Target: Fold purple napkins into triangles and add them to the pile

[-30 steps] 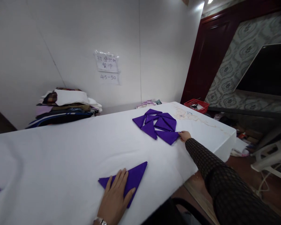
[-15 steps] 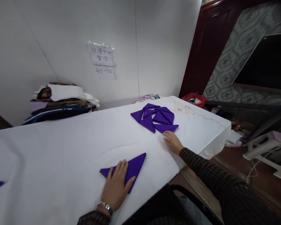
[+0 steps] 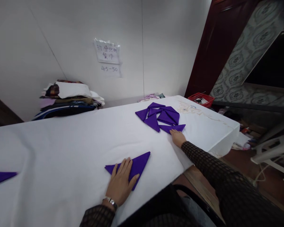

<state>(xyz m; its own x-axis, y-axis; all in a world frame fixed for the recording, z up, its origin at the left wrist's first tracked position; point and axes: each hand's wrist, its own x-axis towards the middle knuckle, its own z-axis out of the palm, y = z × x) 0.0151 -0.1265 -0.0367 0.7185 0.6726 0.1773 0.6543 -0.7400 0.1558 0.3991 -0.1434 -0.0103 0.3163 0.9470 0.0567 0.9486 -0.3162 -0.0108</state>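
Note:
My left hand [image 3: 120, 183] lies flat with its fingers spread on a purple folded triangular cloth [image 3: 139, 164] near the table's front edge. My right hand [image 3: 178, 138] reaches farther out, its fingertips resting on the near edge of another purple folded cloth [image 3: 177, 127]. That cloth is the nearest piece of a loose ring of several purple folded triangles [image 3: 152, 121]. The fingers of my right hand lie close together, and its thumb is hidden. At the left edge of the view lies the tip of one more purple cloth [image 3: 2, 177].
A white cloth covers the table [image 3: 68, 151]. Behind it, at the left, is a pile of folded clothes [image 3: 71, 94]. A red basket [image 3: 209, 100] stands past the far right corner. A white stool [image 3: 274, 151] is at the right, and a dark chair [image 3: 194, 197] is close in front.
My right hand has moved onto the near edge of the ring's nearest cloth. My left hand stays on its cloth. The view has shifted slightly left, showing more of the leftmost cloth.

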